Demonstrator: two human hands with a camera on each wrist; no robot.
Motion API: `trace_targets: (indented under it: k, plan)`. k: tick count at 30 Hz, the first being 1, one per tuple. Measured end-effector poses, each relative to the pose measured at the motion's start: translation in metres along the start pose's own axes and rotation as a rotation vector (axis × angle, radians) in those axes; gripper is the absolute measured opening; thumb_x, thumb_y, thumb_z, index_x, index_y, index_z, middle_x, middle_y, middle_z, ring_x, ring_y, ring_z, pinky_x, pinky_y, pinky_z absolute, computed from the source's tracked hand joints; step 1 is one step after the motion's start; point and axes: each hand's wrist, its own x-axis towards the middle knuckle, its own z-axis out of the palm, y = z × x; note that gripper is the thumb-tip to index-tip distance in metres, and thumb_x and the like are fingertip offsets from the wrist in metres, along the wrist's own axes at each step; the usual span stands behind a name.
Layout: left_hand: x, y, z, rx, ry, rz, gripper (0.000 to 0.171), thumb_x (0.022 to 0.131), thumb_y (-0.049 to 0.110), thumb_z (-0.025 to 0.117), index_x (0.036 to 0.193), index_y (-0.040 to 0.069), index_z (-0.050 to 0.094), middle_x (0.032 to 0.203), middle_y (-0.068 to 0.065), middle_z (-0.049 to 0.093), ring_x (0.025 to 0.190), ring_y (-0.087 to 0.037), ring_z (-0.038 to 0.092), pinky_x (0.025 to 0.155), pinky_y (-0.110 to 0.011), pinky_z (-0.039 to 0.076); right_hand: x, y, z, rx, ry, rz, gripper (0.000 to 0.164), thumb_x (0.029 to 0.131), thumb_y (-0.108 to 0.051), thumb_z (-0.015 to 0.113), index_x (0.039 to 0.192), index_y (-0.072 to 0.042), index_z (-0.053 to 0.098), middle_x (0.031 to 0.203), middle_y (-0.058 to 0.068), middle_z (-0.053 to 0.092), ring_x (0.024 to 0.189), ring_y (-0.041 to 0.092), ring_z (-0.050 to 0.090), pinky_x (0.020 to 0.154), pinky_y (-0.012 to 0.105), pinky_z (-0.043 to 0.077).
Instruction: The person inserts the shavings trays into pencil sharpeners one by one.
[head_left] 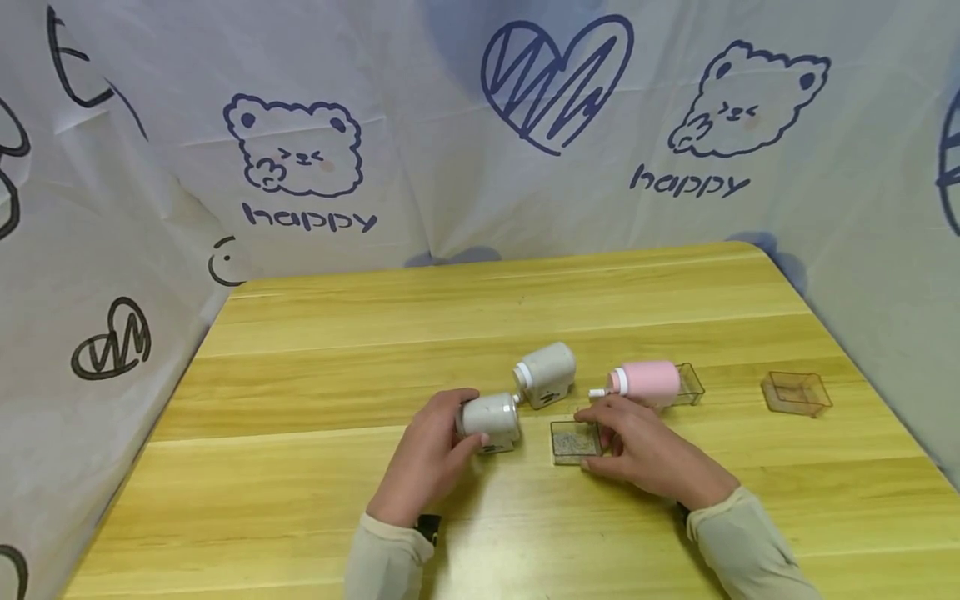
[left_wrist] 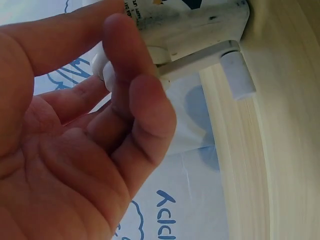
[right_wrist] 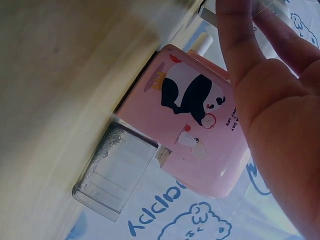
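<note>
My left hand [head_left: 427, 454] grips a white pencil sharpener [head_left: 491, 418], thumb at its near side and fingers behind it. In my right hand [head_left: 645, 450] a small clear shavings drawer [head_left: 573, 443] is pinched by its right end; grey shavings lie inside. A second white sharpener [head_left: 551, 375] stands just behind, between the hands. Right behind the right hand is a pink sharpener [head_left: 651, 381], whose side carries a panda print in the right wrist view. In the left wrist view, a white crank handle [left_wrist: 200, 60] shows beyond the curled fingers.
Another clear drawer [head_left: 690, 385] stands against the pink sharpener's right side, with shavings inside in the right wrist view. A brownish clear drawer [head_left: 797, 393] lies farther right on the wooden table [head_left: 300, 358]. A printed cloth [head_left: 420, 150] hangs behind the table.
</note>
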Motion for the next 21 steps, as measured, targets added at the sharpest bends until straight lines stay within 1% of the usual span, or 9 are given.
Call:
trace_targets:
  k: [2,5,7,12,18,21]
  plan:
    - [-0.0007,0.0004,-0.0003,-0.001,-0.001,-0.005,0.05,0.086,0.018,0.07,0.13,0.004,0.052,0.122,-0.011,0.056,0.093,-0.018,0.054,0.078,-0.035,0.048,-0.0002,0.0001,0.0002,0.011,-0.001,0.004,0.05,0.083,-0.034,0.073,0.124,-0.008,0.06,0.11,0.005,0.052,0.076,0.007,0.048,0.067,0.025,0.045]
    - [-0.0009,0.0008,-0.0002,0.0,0.0,-0.007,0.049,0.086,0.018,0.071,0.129,0.005,0.052,0.121,-0.011,0.057,0.092,-0.017,0.054,0.078,-0.035,0.048,-0.0004,-0.0004,0.0003,0.017,0.003,0.003,0.049,0.083,-0.033,0.073,0.123,-0.008,0.06,0.105,0.003,0.052,0.077,0.008,0.048,0.067,0.025,0.045]
    - [-0.0007,0.0011,0.0002,-0.003,0.0,-0.007,0.049,0.085,0.018,0.071,0.129,0.005,0.053,0.12,-0.011,0.057,0.091,-0.017,0.054,0.078,-0.034,0.048,-0.0004,-0.0006,0.0004,0.019,0.006,0.002,0.049,0.083,-0.033,0.073,0.123,-0.008,0.06,0.106,0.004,0.052,0.076,0.008,0.048,0.066,0.025,0.045]
    - [0.0011,0.0011,0.002,-0.018,-0.002,0.013,0.046,0.084,0.018,0.072,0.125,0.003,0.055,0.115,-0.011,0.058,0.087,-0.017,0.052,0.076,-0.033,0.047,-0.0004,-0.0008,0.0005,0.023,0.007,0.004,0.049,0.083,-0.032,0.073,0.123,-0.007,0.06,0.107,0.004,0.052,0.076,0.008,0.048,0.066,0.024,0.046]
    - [0.0015,0.0014,0.0043,-0.033,-0.017,0.032,0.046,0.084,0.017,0.072,0.124,0.002,0.055,0.113,-0.01,0.059,0.085,-0.016,0.051,0.074,-0.031,0.047,0.0001,-0.0007,0.0006,0.014,0.011,0.005,0.048,0.083,-0.032,0.073,0.122,-0.009,0.061,0.096,-0.001,0.05,0.075,0.008,0.048,0.066,0.025,0.045]
    - [0.0017,0.0021,0.0058,-0.028,-0.02,0.026,0.047,0.084,0.018,0.072,0.125,0.002,0.055,0.113,-0.01,0.058,0.085,-0.015,0.052,0.073,-0.031,0.047,0.0002,-0.0007,0.0008,0.012,0.014,0.006,0.048,0.082,-0.032,0.074,0.122,-0.009,0.061,0.095,-0.001,0.049,0.075,0.008,0.048,0.066,0.024,0.045]
